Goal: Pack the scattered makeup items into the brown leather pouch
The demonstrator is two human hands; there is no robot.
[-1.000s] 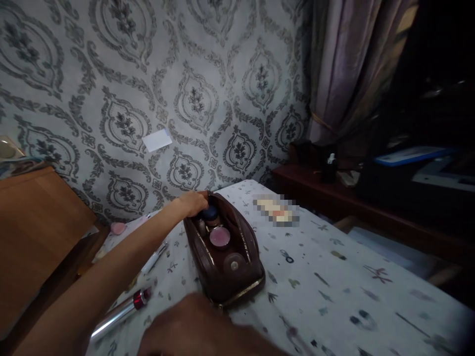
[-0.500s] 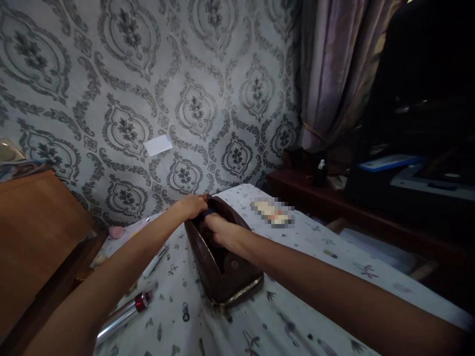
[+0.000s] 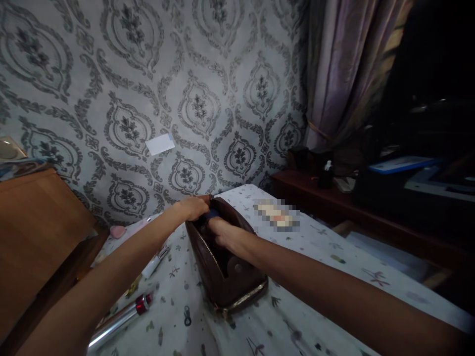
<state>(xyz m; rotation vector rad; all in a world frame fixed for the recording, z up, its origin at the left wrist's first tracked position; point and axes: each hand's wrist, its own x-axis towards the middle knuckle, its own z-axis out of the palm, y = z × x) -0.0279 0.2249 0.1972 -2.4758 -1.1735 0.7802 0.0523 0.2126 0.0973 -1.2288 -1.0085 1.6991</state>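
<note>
A brown leather bag (image 3: 237, 284) with a gold zipper lies unzipped on a white patterned cloth, its opening facing up. My left hand (image 3: 192, 208) grips the bag's far rim, fingers closed over the edge. Inside the opening is my right hand (image 3: 222, 233), its fingers curled and partly hidden by the bag. Something dark blue (image 3: 211, 213) shows right by those fingers; its kind cannot be made out. Left of the bag, a silver tube with a red band (image 3: 122, 316) lies partly behind my left forearm.
A small white tube (image 3: 155, 262) and a pink rounded item (image 3: 118, 231) lie on the left. A blurred-out flat item (image 3: 276, 215) rests right of the bag. Wooden furniture (image 3: 44, 232) stands left, a dark red shelf (image 3: 297, 190) right. The patterned wall (image 3: 200, 163) closes off the back.
The view has shifted slightly, so everything sits a little differently in frame. Both hands stay at the bag, with the right one still inside it.
</note>
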